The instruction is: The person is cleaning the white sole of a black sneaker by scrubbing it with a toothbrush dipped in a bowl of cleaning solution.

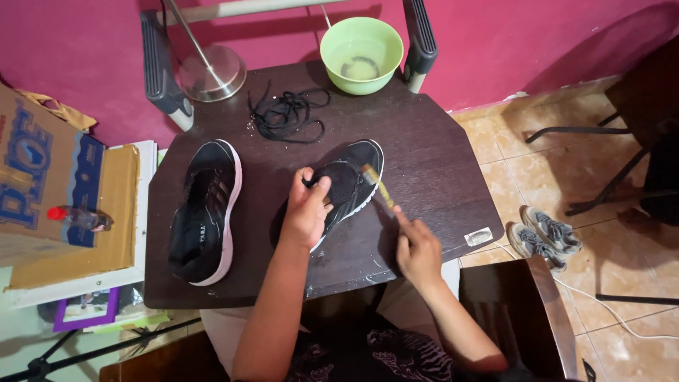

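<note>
L hand [305,211] gripping black mesh sneaker [346,185] mid dark wooden table [431,163] | R hand [417,249] pinching yellow-handled brush [377,185] at toe | risk: shoe may tip if L grip loosens; hard strokes could flick grime; green plastic bowl [361,44] w/ water near far edge.

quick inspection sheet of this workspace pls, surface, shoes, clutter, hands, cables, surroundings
surface: dark wooden table, small crumbs, wet-looking patches
job's things: black shoe steadied by left hand; toothbrush in right hand, bristles at the shoe's edge; second black shoe lying apart at left
clutter: loose black laces; green bowl with liquid; metal stand base
hands: both fingers closed on their things
cables: white cord on floor
surroundings: pink wall, tiled floor, grey sneakers, cardboard box
</note>
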